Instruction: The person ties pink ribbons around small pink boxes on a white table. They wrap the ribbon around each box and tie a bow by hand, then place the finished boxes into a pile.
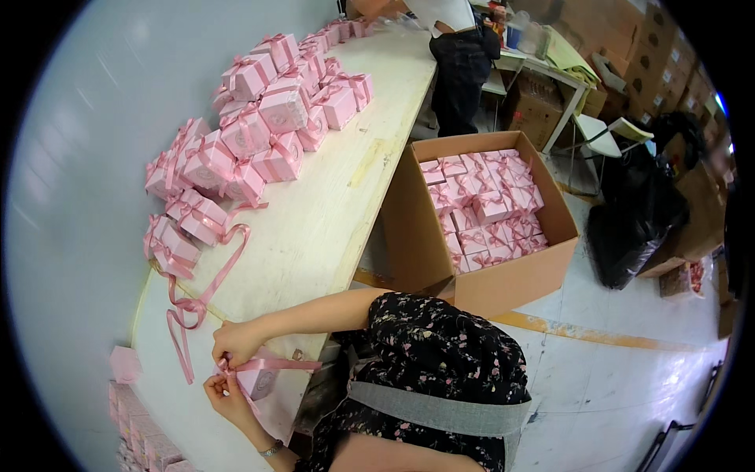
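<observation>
On the table in front of me sits a small pink gift box [260, 382], a round emblem on its side. A pink satin ribbon [283, 365] crosses it, with one tail trailing towards the table's edge. My right hand [240, 342] pinches the ribbon at the top of the box. Just beside it, my left hand [226, 394], with a watch on the wrist, grips the ribbon at the same spot with thumb and fingertips. Fingers partly hide the knot or loop between the hands. Loose lengths of ribbon [197, 305] lie beyond my right hand.
Ribbon-tied pink boxes [248, 127] are piled along the wall side of the white table [307, 218]. Beside it stands an open carton [513, 290] filled with bowed boxes. Stacked pink boxes [141, 433] line the left. A person in dark trousers [463, 76] stands at the far end.
</observation>
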{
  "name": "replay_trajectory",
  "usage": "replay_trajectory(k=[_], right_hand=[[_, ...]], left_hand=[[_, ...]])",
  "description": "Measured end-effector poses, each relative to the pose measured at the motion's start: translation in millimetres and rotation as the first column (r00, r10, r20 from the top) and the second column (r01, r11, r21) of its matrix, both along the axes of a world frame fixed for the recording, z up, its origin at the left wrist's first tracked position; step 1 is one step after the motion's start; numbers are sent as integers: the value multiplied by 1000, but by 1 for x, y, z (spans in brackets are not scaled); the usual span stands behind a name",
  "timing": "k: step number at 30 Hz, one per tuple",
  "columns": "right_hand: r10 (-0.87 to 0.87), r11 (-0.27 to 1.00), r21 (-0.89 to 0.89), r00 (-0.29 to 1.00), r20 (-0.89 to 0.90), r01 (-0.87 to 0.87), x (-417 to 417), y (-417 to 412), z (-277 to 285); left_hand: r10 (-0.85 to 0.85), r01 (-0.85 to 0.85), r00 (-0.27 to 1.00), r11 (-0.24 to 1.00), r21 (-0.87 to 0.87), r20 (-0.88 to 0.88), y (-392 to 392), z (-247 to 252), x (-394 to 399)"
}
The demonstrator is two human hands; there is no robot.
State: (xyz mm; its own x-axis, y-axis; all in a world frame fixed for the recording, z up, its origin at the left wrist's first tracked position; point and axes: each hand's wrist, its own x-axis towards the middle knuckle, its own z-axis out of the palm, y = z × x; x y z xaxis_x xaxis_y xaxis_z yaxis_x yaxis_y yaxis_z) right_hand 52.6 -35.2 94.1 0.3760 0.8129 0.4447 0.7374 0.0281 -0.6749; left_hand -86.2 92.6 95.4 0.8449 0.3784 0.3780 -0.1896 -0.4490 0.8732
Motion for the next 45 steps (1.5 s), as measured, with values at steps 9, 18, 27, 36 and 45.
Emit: replay_trajectory(k=[9,18,27,36,45], right_hand=[[-118,991,61,993,8,118,-2,20,-4],[-259,966,59,933,251,253,-24,22,20],[-295,955,125,914,279,270,-49,-3,19],[-292,956,129,879,376,262,-72,-6,-4],[-364,859,373,930,-37,351,-95,-19,14]], left_hand=[[-97,83,990,988,-131,-102,28,1,16],[-143,120,974,983,-136,-176,30,29,0],[269,-251,963,914,320,-11,-17,3,-9],[115,-132,981,986,-107,-154,-3,-14,-37],[315,-269,948,868,417,-43,-13,18,-62]])
